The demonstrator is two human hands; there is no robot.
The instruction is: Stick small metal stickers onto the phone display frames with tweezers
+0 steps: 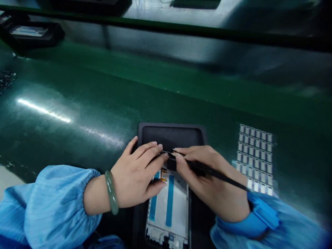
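black tweezers [207, 169] are gripped firmly between the thumb and fingers [180, 154] of the right hand [212, 183], their thin tip reaching across to the left hand [135, 174]. the left fingers [147, 154] lie long and slightly curled just beside that tip; whether they pinch anything there is too small to tell. the left thumb [158, 186] lies low over the top part of a phone screen module [169, 211].

the module lies flat, showing a white backing with two blue strips, and a small orange connector tab [164, 174] sits at its top edge, just under the left hand. its lower end runs out of view at the bottom of the frame. it lies in a black rubber tray [171, 135], whose upper part shows bare above the hands.

a jade bangle [111, 192] circles the left wrist, and pale blue gathered sleeves [57, 207] cover the forearms, the right cuff fastened with a brighter blue strap [264, 212]. to the right of the tray, a sheet of small white labels [255, 159] lies flat on the green bench [52, 145]. a scatter of dark scraps [6, 79] lies at the far left edge, and a green rail [166, 31] runs across the top of the view, with a black holder [31, 33] at its left.
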